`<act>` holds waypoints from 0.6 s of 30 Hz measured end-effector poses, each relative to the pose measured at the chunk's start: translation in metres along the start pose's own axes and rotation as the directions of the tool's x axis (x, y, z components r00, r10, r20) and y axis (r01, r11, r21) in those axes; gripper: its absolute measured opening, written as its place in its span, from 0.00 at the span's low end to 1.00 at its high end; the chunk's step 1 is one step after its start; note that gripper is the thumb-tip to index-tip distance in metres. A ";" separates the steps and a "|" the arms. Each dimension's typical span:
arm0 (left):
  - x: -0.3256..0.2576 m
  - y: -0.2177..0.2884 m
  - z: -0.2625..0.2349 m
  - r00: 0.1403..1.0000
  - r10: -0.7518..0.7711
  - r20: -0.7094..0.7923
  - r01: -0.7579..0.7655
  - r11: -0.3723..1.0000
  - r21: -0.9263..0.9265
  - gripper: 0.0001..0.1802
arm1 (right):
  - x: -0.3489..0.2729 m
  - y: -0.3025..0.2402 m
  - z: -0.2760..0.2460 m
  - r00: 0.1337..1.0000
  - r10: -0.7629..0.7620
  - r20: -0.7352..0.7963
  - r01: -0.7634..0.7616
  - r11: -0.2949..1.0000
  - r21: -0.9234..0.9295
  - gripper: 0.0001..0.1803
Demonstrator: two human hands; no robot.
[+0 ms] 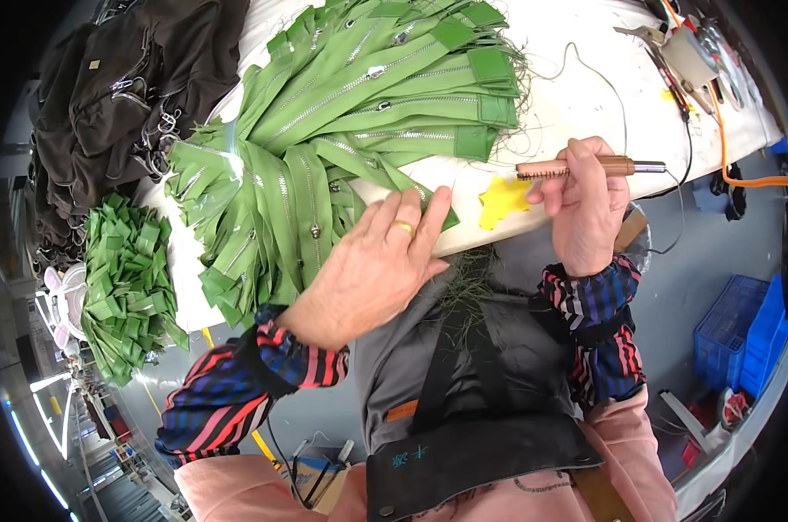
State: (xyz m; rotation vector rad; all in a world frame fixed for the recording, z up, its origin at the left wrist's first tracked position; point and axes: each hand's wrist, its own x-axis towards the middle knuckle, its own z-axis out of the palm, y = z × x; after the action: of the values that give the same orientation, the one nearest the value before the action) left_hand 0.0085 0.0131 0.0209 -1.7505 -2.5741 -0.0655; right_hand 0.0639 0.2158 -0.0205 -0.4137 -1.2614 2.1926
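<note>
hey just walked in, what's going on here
A person's left hand lies at the free end of a green zipper strip, beside the table's near edge. The right hand grips a corded, copper-coloured pen-shaped tool, held apart from the strip. More green zippers lie bundled on the table, and loose threads hang over the apron.
</note>
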 end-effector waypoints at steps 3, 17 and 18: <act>-0.012 0.005 0.006 1.000 -0.026 -0.015 0.024 0.992 -0.126 0.39 | 0.000 0.001 -0.001 1.000 0.008 -0.009 -0.008 1.000 -0.010 0.08; 0.031 0.008 0.006 0.966 -0.239 -0.096 0.159 0.847 -0.508 0.10 | -0.002 0.000 -0.001 1.000 0.010 -0.010 -0.010 1.000 0.008 0.07; 0.033 0.008 0.007 0.970 -0.227 -0.082 0.156 0.848 -0.506 0.08 | -0.002 0.000 -0.001 1.000 0.011 -0.012 -0.011 1.000 0.005 0.07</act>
State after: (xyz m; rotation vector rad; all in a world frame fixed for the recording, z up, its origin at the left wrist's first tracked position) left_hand 0.0041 0.0468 0.0161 -1.5144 -2.7822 -0.9012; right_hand 0.0664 0.2152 -0.0210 -0.4319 -1.2499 2.1992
